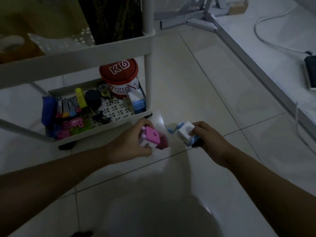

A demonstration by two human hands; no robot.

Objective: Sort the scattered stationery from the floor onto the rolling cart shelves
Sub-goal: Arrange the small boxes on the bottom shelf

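Item one: pink pencil sharpener (pixel 153 138), held in our left hand (pixel 135 142) just above the floor (pixel 196 93), close to the front corner of the rolling cart (pixel 147 82). Our fingers (pixel 147 124) curl over its far side and the thumb presses the near side. Its long axis runs from upper left to lower right, the darker magenta end pointing lower right, toward our right arm; the pink face with a small hole is turned upward.

Item two: blue and white pencil sharpener (pixel 185 134), gripped in our right hand (pixel 205 135), fingers wrapped round its right side. Its blue crank handle (pixel 171 130) points left, toward the pink one; the white body faces up, and the long axis slopes from upper left to lower right. The two sharpeners sit near each other, not touching.

Item three: the cart's bottom shelf (pixel 119 117), perforated white tray. We list on it a red-lidded tin (pixel 119 76) marked KD at the back right, a second blue and white sharpener (pixel 137 101) upright in the right corner, a dark round container (pixel 93 99), a yellow highlighter (pixel 80 98), a row of markers (pixel 68 107), a blue case (pixel 48 110) along the left wall, and pink clips (pixel 71 127) at the front.

Item four: white cable (pixel 266 41) and a dark device (pixel 310 72) on the floor at far right
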